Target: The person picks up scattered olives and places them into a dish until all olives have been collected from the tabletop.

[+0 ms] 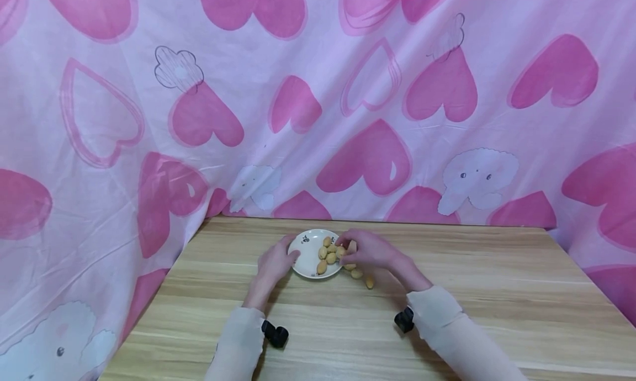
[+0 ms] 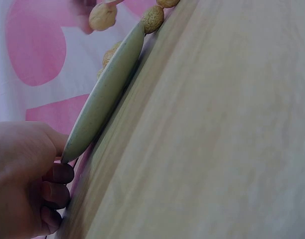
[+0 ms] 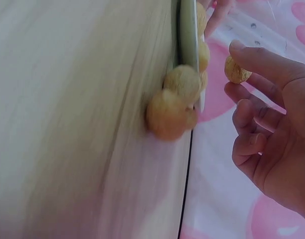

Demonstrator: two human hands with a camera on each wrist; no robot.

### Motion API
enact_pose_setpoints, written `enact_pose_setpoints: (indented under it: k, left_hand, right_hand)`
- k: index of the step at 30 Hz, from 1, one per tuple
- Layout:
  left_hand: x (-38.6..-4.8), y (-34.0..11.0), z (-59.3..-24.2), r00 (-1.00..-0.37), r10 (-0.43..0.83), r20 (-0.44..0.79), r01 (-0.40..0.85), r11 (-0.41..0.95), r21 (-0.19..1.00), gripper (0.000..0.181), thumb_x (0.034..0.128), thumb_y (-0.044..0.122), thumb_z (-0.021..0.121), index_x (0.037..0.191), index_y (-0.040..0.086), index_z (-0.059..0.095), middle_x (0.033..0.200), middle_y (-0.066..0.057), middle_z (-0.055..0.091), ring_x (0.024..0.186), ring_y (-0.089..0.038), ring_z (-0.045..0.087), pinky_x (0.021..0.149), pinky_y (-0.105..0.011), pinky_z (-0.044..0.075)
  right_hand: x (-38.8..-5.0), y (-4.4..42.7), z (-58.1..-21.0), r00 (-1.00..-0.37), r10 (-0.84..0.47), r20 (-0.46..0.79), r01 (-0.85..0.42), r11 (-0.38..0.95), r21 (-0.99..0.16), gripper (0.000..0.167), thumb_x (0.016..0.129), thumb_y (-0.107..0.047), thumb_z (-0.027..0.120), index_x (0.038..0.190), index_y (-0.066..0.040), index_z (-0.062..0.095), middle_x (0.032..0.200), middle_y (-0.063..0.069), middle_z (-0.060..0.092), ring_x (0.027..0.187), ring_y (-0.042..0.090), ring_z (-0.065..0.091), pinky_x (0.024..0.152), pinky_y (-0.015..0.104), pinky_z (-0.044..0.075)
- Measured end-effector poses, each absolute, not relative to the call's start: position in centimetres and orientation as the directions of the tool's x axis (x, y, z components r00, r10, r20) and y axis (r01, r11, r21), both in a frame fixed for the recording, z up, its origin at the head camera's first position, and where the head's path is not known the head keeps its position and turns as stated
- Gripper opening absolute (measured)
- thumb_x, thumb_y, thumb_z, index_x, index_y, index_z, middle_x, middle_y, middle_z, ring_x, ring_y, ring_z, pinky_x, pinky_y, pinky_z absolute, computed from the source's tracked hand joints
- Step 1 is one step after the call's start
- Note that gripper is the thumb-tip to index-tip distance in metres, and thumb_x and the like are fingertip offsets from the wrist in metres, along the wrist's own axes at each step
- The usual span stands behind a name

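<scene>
A white plate with dark printed marks stands on the table, several tan walnuts on its right half. My left hand grips the plate's left rim, thumb above and curled fingers below, as the left wrist view shows. Over the plate's right edge, my right hand pinches one walnut between thumb and fingers; in the right wrist view its other fingers are curled. Just right of the plate, more walnuts lie on the wood, one a little apart.
The wood-grain table reaches back to a pink cloth with hearts and cartoon animals, which hangs behind it and at both sides. A small black device is at the left wrist and another at the right.
</scene>
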State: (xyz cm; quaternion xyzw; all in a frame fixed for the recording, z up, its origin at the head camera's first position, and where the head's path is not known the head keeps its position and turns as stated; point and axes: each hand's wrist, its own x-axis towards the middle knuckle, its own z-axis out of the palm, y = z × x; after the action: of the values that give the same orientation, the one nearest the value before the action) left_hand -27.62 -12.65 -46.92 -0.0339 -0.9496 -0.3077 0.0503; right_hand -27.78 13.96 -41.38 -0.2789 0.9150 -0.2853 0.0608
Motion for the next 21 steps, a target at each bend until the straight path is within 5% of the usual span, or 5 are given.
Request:
enact_pose_setpoints:
  k: [21]
  left_hand:
    - [-27.6, -12.7, -46.8, -0.992, 0.042, 0.118, 0.103, 0.809, 0.578, 0.048, 0.0923, 0.028, 0.066, 0.138, 0.018, 0.058, 0.131, -0.013, 0.067, 0.113, -0.038, 0.065, 0.087, -0.056, 0.051]
  right_hand:
    - [-28.5, 9.2, -41.8, -0.830, -0.558, 0.005, -0.445, 0.657, -0.608, 0.036, 0.083, -0.028, 0.080, 0.116, -0.018, 0.069, 0.098, -0.009, 0.065, 0.097, 0.016, 0.061, 0.087, 0.032, 0.049]
